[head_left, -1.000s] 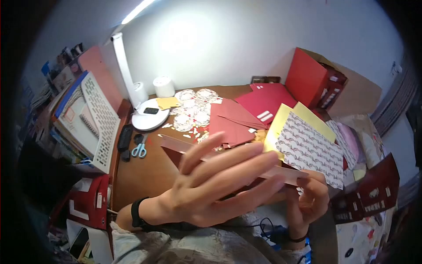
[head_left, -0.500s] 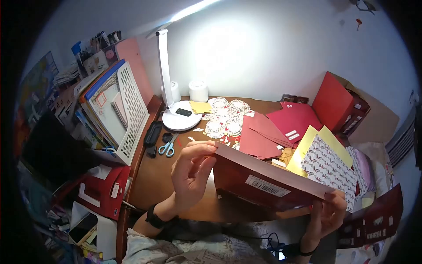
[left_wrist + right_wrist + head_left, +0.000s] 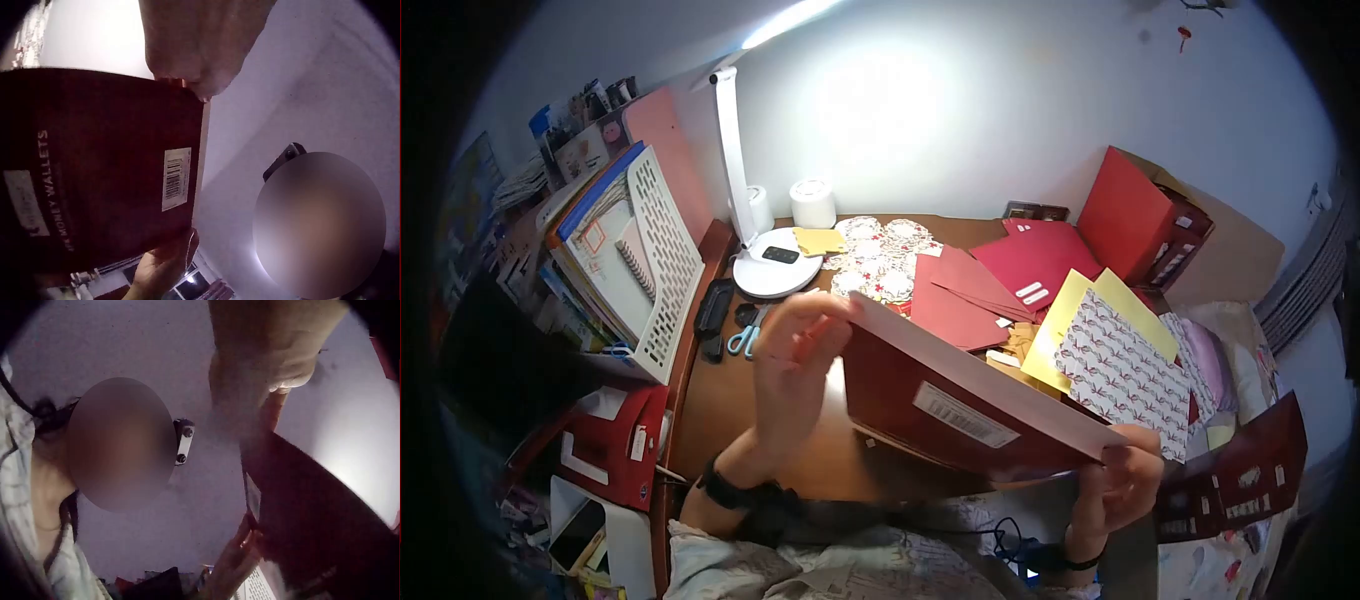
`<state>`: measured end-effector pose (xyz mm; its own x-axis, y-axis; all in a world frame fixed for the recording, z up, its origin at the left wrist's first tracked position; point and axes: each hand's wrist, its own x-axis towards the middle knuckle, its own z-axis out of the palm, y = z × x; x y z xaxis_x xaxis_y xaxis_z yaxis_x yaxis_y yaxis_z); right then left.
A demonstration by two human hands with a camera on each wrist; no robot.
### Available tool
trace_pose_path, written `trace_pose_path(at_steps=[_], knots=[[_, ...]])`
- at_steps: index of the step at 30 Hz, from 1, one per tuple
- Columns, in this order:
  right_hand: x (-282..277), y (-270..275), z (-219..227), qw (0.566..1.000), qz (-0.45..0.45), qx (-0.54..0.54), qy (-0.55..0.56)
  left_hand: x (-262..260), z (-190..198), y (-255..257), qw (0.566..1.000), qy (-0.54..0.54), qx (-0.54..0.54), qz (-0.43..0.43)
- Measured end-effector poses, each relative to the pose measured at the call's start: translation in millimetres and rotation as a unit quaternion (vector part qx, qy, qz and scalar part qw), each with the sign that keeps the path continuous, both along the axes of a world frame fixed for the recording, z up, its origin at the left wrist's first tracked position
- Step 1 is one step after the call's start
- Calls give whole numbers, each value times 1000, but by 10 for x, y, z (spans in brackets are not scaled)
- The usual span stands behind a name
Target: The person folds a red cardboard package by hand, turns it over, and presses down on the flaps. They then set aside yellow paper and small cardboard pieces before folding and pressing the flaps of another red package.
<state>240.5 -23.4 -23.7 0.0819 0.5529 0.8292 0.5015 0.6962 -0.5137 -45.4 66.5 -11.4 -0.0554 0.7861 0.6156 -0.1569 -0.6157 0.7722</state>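
I hold a flat dark red packet (image 3: 945, 405) with a white barcode label (image 3: 965, 415) up above the desk, tilted toward me. My left hand (image 3: 795, 345) grips its upper left corner, fingers curled over the edge. My right hand (image 3: 1122, 475) pinches its lower right corner. In the left wrist view the packet (image 3: 100, 169) shows the words "money wallets" and the barcode, with my left hand's fingertips (image 3: 187, 81) on its top edge. The right wrist view shows the packet (image 3: 312, 512) dark from below, under my right hand (image 3: 269, 375).
A brown desk (image 3: 730, 400) carries red envelopes (image 3: 960, 290), yellow and patterned sheets (image 3: 1115, 350), round paper cut-outs (image 3: 875, 255), blue scissors (image 3: 745, 335), a white lamp (image 3: 750, 200) and a white file rack (image 3: 640, 250). A red box (image 3: 1140, 220) stands at the back right.
My left hand, open in front of the camera a second ago, has taken hold of the packet's left corner. The packet has tipped up so its barcode side faces me.
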Motion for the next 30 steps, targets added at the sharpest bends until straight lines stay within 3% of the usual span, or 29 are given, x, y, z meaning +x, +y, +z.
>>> trace_pose_path(at_steps=[2, 5, 7, 9, 11, 13, 15, 19, 22, 26, 29, 30], knots=[[-24, 8, 37, 1000, 1, 20, -24, 23, 179, 75, 998, -4, 51, 48], [-44, 50, 96, 996, 22, 47, -71, -10, 551, 67, 997, 44, 14, 62], [-19, 101, 36, 981, 181, 42, -60, -29, 694, 152, 996, 81, -8, 23], [-54, 100, 15, 974, 215, 34, -56, -37, 765, 241, 992, 120, -31, -14], [-203, 98, -78, 933, 272, -91, 219, -27, 715, 348, 962, 224, -22, -156], [-153, 175, -127, 929, 262, -152, 213, 111, 537, 358, 947, 238, -79, -198], [-188, 285, -146, 894, 296, -294, 163, 224, 385, 310, 928, 280, -98, -227], [-297, 302, -234, 844, 324, -379, 197, 427, 181, 245, 922, 307, -57, -229], [-328, 337, -252, 823, 327, -395, 245, 520, 188, 183, 924, 340, 10, -176], [-300, 408, -299, 820, 332, -401, 240, 616, 147, 55, 932, 339, 3, -131], [-304, 424, -317, 743, 367, -451, 331, 682, 119, -16, 928, 356, 71, -86], [-305, 427, -304, 742, 367, -452, 333, 697, 98, -33, 927, 358, 83, -72]])
